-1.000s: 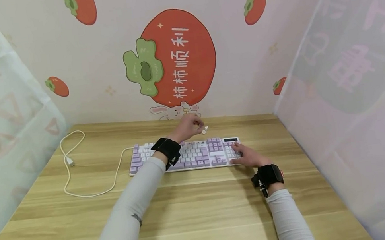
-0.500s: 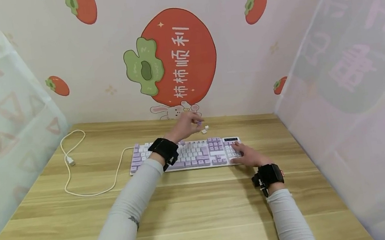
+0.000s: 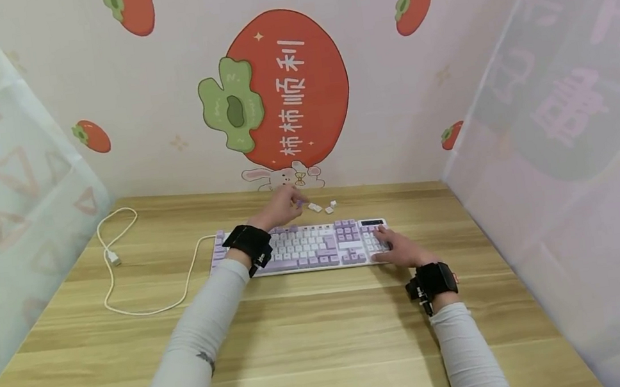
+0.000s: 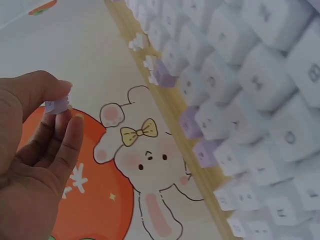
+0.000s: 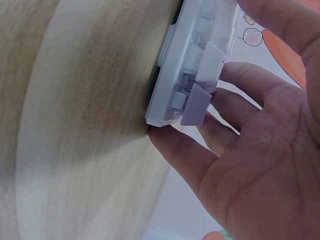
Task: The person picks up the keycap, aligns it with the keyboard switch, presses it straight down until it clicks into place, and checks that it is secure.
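Observation:
A white-and-purple keyboard [image 3: 302, 247] lies on the wooden table. Behind its back edge my left hand [image 3: 279, 207] pinches a small purple keycap [image 4: 57, 105] between thumb and fingertips, held clear of the keys. Several loose white keycaps [image 3: 329, 210] lie on the table just right of that hand. My right hand [image 3: 403, 252] rests on the keyboard's right end, over the number pad. In the right wrist view its fingers [image 5: 182, 150] spread along the keyboard's corner and side, one touching the lower edge. The left arm hides part of the keyboard's left side.
A white cable [image 3: 147, 315] leaves the keyboard's back left and loops across the table's left side to a USB plug [image 3: 113, 259]. A printed backdrop [image 3: 380, 101] stands behind the table [image 3: 329, 346], with cloth walls on both sides.
My left hand has shifted left along the keyboard's back edge with the purple keycap. More loose white keycaps now show where it was. My right hand stays in place.

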{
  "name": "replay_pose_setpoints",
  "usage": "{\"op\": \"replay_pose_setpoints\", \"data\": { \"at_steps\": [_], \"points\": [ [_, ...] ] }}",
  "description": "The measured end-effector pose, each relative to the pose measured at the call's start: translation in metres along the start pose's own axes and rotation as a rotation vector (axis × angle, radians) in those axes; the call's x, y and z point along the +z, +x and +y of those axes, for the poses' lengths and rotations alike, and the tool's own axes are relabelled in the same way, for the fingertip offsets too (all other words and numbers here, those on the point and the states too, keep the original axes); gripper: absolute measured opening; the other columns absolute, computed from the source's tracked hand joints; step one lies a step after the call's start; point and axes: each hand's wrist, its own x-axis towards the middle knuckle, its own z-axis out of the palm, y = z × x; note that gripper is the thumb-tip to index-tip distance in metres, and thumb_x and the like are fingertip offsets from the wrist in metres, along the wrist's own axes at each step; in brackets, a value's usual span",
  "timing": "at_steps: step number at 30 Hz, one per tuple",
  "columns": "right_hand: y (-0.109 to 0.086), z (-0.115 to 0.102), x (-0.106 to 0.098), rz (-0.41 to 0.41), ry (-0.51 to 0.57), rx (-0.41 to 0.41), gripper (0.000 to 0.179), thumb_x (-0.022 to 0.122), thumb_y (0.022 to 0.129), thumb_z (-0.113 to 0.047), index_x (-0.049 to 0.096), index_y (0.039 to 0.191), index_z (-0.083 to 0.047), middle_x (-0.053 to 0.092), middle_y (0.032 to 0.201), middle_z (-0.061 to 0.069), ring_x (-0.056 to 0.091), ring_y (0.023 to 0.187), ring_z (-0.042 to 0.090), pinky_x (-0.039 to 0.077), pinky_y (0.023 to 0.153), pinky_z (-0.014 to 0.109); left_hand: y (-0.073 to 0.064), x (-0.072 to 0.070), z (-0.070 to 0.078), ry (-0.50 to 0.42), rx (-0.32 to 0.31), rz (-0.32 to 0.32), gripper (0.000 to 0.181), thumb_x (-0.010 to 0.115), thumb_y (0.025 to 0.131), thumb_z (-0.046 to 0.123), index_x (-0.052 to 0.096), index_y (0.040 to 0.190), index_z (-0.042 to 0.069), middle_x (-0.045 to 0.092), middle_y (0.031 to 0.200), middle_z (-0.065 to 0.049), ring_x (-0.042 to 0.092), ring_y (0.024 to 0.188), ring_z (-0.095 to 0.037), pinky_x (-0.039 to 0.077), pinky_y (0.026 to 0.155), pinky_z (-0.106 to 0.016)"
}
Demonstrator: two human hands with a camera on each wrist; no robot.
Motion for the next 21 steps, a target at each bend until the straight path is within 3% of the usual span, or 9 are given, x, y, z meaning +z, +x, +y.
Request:
{"op": "replay_pose_setpoints", "data": {
  "at_steps": [6, 9, 15, 21],
  "points": [
    [0.001, -0.001, 0.0, 0.003, -0.002, 0.008, 0.079, 0.068, 0.098, -0.029, 0.025, 0.159, -0.001, 0.011, 0.167, 0.026, 0.012, 0.152, 0.049, 0.018, 0.121, 0.061, -0.009, -0.003, -0.009, -0.051, -0.01, 0.016, 0.028, 0.065, 0.085, -0.009, 0.075, 0.111, -0.006, 0.065, 0.102, -0.019, 0.057, 0.085, -0.025, 0.047, 0.074, -0.032],
    [0.001, 0.0, 0.0, 0.004, -0.003, 0.006, 0.079, 0.067, 0.098, -0.028, 0.025, 0.159, -0.001, 0.011, 0.167, 0.025, 0.012, 0.152, 0.049, 0.018, 0.121, 0.06, -0.01, -0.003, -0.018, -0.065, -0.049, -0.01, 0.028, 0.063, 0.085, -0.009, 0.075, 0.11, -0.007, 0.07, 0.106, -0.022, 0.059, 0.084, -0.026, 0.05, 0.075, -0.035],
    [0.001, 0.001, 0.001, 0.009, -0.007, -0.001, 0.078, 0.067, 0.098, -0.028, 0.026, 0.159, -0.001, 0.013, 0.167, 0.026, 0.012, 0.152, 0.049, 0.018, 0.121, 0.061, -0.02, -0.002, -0.033, 0.008, -0.135, -0.079, 0.021, 0.07, 0.085, -0.005, 0.076, 0.105, -0.008, 0.074, 0.103, -0.02, 0.067, 0.094, -0.032, 0.057, 0.086, -0.046],
    [0.002, 0.003, 0.0, 0.009, -0.004, -0.006, 0.078, 0.067, 0.099, -0.028, 0.025, 0.159, -0.001, 0.012, 0.167, 0.026, 0.011, 0.152, 0.049, 0.017, 0.121, 0.061, -0.026, -0.001, -0.034, 0.068, -0.103, -0.115, 0.021, 0.069, 0.089, -0.004, 0.076, 0.108, -0.007, 0.074, 0.105, -0.019, 0.066, 0.094, -0.029, 0.057, 0.087, -0.044]
  ]
}}
